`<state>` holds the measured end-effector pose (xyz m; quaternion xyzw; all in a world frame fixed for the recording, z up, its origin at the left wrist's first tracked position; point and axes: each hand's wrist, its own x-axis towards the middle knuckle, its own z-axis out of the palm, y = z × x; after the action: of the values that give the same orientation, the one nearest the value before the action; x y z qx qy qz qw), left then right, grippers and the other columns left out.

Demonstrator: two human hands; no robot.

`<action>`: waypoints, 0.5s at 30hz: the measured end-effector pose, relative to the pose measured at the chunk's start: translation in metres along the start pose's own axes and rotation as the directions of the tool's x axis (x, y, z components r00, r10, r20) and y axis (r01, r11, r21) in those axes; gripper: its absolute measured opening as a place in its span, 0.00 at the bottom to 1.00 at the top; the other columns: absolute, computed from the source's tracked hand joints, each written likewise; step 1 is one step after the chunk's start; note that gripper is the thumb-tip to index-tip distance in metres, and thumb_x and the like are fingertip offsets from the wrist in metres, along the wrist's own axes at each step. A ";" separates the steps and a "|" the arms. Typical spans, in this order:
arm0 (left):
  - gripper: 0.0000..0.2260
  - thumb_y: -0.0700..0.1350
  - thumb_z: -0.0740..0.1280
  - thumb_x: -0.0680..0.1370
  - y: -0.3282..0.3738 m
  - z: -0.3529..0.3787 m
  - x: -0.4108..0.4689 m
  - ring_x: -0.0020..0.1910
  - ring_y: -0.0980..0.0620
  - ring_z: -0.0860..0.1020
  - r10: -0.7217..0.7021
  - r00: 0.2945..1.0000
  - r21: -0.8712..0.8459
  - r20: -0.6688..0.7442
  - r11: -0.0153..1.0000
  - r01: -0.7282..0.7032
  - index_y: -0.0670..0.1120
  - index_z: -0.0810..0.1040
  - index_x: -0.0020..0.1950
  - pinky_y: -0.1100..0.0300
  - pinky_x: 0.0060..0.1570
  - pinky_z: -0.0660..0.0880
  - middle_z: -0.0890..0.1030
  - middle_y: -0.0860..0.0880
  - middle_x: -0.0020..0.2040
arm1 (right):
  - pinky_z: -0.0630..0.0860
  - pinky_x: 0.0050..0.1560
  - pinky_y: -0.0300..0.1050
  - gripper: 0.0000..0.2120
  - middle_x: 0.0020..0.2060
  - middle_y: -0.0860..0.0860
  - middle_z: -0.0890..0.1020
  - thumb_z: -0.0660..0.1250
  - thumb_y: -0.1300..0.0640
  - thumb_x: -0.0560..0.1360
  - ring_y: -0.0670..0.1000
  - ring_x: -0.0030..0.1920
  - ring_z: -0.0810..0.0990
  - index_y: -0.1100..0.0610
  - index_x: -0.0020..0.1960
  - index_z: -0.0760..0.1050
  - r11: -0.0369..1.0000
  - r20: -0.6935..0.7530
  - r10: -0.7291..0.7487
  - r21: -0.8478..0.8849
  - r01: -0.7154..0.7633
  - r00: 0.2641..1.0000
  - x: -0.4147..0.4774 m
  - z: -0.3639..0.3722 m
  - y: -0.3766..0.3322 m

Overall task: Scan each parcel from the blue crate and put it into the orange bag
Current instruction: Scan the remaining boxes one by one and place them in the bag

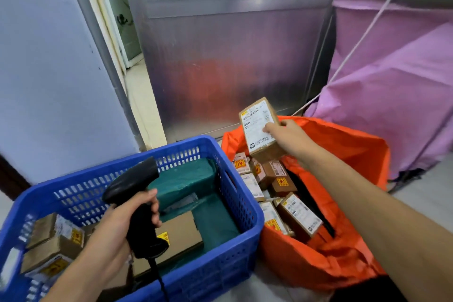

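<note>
My right hand (289, 136) grips a brown cardboard parcel (259, 127) with a white label, held above the open orange bag (343, 154). Several small labelled parcels (274, 193) lie inside the bag. My left hand (122, 225) grips a black barcode scanner (137, 193) by its handle over the blue crate (220, 240). In the crate lie a green-wrapped parcel (186, 179), a flat brown box (179, 233) and a few brown boxes (49, 240) at the left.
A metal door panel (232, 56) stands behind crate and bag. A purple cloth cover (392, 76) with a white cord hangs at the right. A pale blue wall (49, 68) is at the left. The scanner's black cable (159, 282) runs down over the crate's front.
</note>
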<state>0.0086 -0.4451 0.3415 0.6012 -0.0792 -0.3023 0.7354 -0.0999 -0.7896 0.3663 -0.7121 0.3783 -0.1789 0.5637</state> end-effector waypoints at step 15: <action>0.07 0.43 0.72 0.71 -0.028 0.061 -0.006 0.27 0.48 0.72 -0.070 0.996 0.027 0.047 0.997 0.068 0.41 0.77 0.40 0.51 0.36 0.71 0.73 0.44 0.34 | 0.85 0.49 0.55 0.13 0.48 0.57 0.85 0.67 0.49 0.78 0.57 0.47 0.85 0.56 0.57 0.75 0.897 -0.091 0.257 0.392 -0.203 0.962 0.011 -0.046 0.039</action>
<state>-0.0350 -0.4953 0.3326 0.6055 -0.0800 -0.3409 0.7147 -0.1375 -0.8315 0.3414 -0.5255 0.4569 -0.2303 0.6798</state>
